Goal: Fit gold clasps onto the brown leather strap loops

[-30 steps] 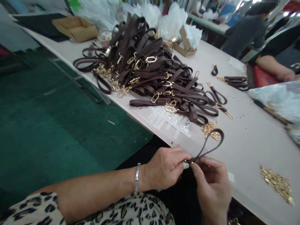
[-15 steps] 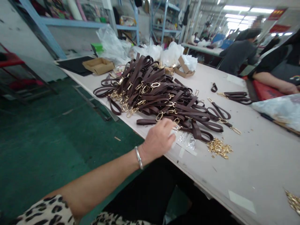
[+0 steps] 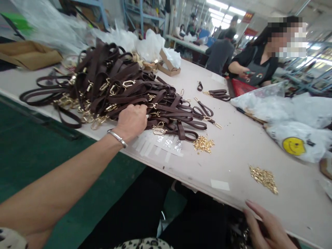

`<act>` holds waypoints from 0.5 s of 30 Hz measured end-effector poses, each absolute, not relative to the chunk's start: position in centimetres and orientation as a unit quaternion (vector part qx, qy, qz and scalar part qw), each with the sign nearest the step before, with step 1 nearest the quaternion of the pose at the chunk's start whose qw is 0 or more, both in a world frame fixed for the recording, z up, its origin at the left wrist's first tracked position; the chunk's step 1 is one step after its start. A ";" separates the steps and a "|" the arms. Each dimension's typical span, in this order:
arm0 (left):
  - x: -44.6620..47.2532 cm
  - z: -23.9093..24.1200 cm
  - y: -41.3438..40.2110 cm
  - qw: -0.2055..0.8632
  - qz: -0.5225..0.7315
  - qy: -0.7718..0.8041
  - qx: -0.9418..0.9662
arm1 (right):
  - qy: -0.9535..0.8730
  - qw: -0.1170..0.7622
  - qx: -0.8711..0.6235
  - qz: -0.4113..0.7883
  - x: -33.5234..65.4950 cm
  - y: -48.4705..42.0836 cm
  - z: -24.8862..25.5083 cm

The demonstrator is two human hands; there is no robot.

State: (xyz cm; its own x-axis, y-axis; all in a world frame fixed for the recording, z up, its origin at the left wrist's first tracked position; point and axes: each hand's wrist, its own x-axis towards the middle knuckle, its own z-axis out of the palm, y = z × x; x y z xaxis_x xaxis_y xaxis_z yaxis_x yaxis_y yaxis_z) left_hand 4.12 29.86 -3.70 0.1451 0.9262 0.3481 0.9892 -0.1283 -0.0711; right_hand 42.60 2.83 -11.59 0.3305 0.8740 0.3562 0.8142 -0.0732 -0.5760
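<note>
My left hand [image 3: 132,119], with a silver bangle on its wrist, is at the front of a heaped pile of dark brown looped straps [image 3: 153,92] with gold clasps. Its fingers are curled onto a brown strap, and their tips are partly hidden. My right hand [image 3: 268,224] is at the lower right by the table edge, fingers stretched out and slightly blurred. Below it, dark material with shiny metal bits [image 3: 243,237] shows near my lap. Close to the pile's front corner lies a heap of small gold pieces [image 3: 204,144]. Clear little plastic bags [image 3: 168,141] lie beside it.
A second heap of gold pieces [image 3: 264,179] is on the table [image 3: 186,166] to the right. Several finished-looking straps [image 3: 218,94] lie farther back. White plastic bags [image 3: 293,114] bulge at the right. A cardboard box [image 3: 28,55] stands left. A co-worker [image 3: 259,65] sits across the table.
The view has swung right. My left hand has moved from the clasp at the pile's near edge farther left into the straps. My right hand has come into view at the lower right.
</note>
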 end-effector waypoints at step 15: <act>1.8 -3.4 27.3 0.050 -0.288 -0.579 -0.761 | -0.733 0.244 -0.630 -0.073 34.4 19.5 -14.2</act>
